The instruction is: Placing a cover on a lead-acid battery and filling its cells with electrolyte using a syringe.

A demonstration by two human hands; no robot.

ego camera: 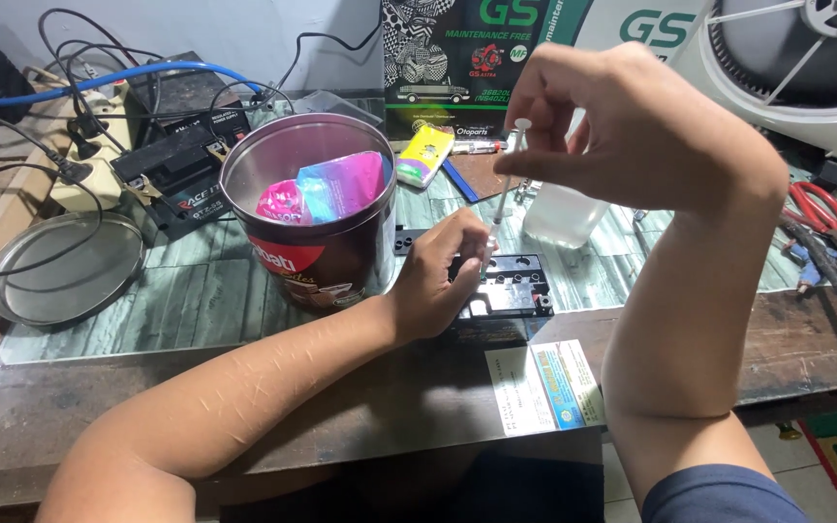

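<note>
Fingers of right hand pinch top of thin syringe, held upright, tip pointing straight down at black battery on bench. Left hand closer, fingers curled around syringe's lower end, resting on battery top. Round tin just left, clear bottle behind, scissors far right.

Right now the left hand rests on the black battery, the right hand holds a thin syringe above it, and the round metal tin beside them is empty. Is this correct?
Not quite. In the head view the round metal tin is not empty: it holds pink and blue packets. The rest stands: left hand on the black battery, right hand holding the thin syringe above it.
</note>
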